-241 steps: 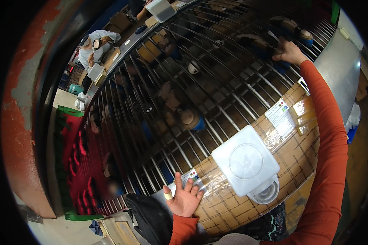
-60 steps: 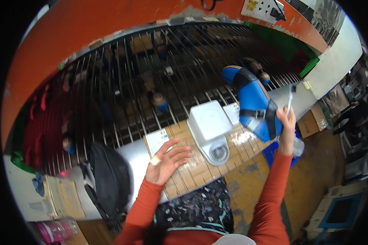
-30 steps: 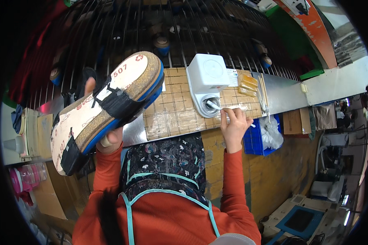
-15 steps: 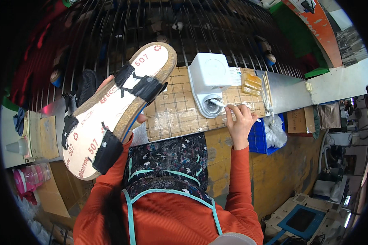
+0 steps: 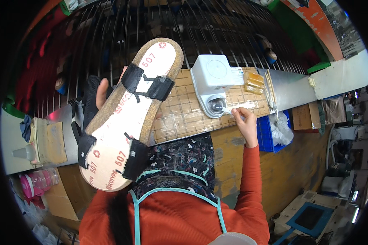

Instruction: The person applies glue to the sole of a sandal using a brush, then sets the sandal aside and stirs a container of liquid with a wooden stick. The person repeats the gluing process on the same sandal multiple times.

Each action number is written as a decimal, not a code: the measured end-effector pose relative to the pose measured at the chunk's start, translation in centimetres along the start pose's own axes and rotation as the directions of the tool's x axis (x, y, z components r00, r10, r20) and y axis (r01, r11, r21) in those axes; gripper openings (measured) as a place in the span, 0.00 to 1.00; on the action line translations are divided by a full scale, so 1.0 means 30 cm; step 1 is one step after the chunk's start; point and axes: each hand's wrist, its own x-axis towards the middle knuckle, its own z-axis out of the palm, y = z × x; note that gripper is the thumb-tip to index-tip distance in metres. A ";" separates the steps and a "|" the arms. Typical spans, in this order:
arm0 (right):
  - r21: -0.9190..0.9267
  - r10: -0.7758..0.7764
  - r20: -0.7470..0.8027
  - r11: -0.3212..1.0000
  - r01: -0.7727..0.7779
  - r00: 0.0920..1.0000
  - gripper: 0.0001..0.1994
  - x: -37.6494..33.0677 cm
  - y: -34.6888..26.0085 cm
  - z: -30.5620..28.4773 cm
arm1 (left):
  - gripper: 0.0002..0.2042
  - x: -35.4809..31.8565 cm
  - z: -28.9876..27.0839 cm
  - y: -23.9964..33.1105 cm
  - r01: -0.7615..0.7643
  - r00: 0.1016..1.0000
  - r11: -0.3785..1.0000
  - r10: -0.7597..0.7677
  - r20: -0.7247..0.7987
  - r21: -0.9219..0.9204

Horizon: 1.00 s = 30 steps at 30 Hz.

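My left hand [image 5: 102, 94] is closed around an upside-down sandal [image 5: 129, 116], held up at the left with its underside facing me. Most of that hand is hidden behind it. The sandal has a cork footbed, a pale insole board with red print, and black strap ends folded over onto the board. Pinched in my right hand [image 5: 244, 121] is a thin white stick [image 5: 227, 110], perhaps a brush. Its far end reaches into the round metal-lined cup [image 5: 216, 105] at the front of a white plastic dispenser [image 5: 212, 75].
Taped cardboard [image 5: 180, 118] covers the bench under the dispenser. Amber blocks [image 5: 254, 83] and slender sticks [image 5: 270, 90] lie to its right. A blue crate [image 5: 266, 136] with white plastic stands below the bench edge. Beyond runs a rack of metal bars [image 5: 151, 24].
The sandal has swung more upright and moved slightly right. My right hand has shifted a little, and the stick's end now sits lower, by the cup's near rim.
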 end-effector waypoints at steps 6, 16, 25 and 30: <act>0.539 0.301 0.342 0.714 -0.448 0.890 0.12 -0.058 0.037 0.006 | 0.26 -0.030 -0.089 -0.161 0.057 0.958 0.952 0.033 -0.285 0.301; -0.184 -0.363 -0.466 0.932 0.312 0.807 0.07 -0.082 -0.408 0.034 | 0.19 -0.005 -0.017 -0.230 -0.449 0.817 0.214 0.490 0.303 0.868; 0.388 -0.215 -0.375 0.847 0.363 0.902 0.07 -0.118 -0.553 0.195 | 0.16 0.011 -0.012 -0.175 -0.466 0.772 0.041 0.507 0.383 0.884; 0.351 -0.193 -0.376 0.876 0.332 0.906 0.07 -0.087 -0.564 0.232 | 0.16 -0.005 -0.026 -0.166 -0.487 0.759 -0.003 0.493 0.426 0.873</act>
